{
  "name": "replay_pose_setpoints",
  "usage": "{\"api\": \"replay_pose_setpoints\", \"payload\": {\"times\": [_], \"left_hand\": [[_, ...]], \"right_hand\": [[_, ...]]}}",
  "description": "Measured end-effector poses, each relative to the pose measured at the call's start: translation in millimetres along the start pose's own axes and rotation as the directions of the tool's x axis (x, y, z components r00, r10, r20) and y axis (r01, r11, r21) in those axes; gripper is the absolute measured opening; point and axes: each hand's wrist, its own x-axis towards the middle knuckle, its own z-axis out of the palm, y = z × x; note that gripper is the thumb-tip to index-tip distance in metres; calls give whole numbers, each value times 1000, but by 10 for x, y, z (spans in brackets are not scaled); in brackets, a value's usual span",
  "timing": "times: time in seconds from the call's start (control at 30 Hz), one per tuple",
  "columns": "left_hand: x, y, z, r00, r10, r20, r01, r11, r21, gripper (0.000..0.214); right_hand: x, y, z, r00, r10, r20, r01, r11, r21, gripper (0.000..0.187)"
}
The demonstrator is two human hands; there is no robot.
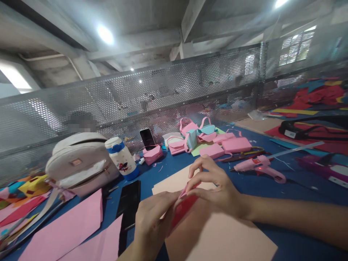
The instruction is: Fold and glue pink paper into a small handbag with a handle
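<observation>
- Blue tabletop (164, 172) spreads before us, backed by a perforated metal screen (163, 98).
- Our left hand (154, 214) and right hand (217, 183) both pinch a folded pink paper (182, 212) over peach sheets (223, 232).
- Its long axis, partly hidden, runs away from us, slanting rightward.
- We cannot read the white label (290, 134) at right.

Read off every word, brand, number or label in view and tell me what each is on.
No text is readable.
White label on the black object: too small and blurred.
Pale label on the purple item: too blurred.
Patch on the backpack: no legible lettering.
Bottle: a printed picture, no legible words.
</observation>
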Motion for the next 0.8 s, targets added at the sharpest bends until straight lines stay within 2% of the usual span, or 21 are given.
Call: {"api": "replay_pose_setpoints", "payload": {"times": [0.3, 0.63, 0.8], "left_hand": [[-1, 17, -16, 999, 11, 30, -13, 997, 74, 19], [-17, -2, -13, 998, 41, 46, -42, 999, 34, 18], [-8, -1, -15, 997, 52, 50, -53, 998, 23, 18]], "right_hand": [[23, 28, 14, 993, 115, 22, -116, 990, 76, 16], [39, 23, 4, 985, 151, 87, -161, 979, 127, 16], [49, -2, 3, 971, 212, 110, -228, 959, 168, 11]]}}
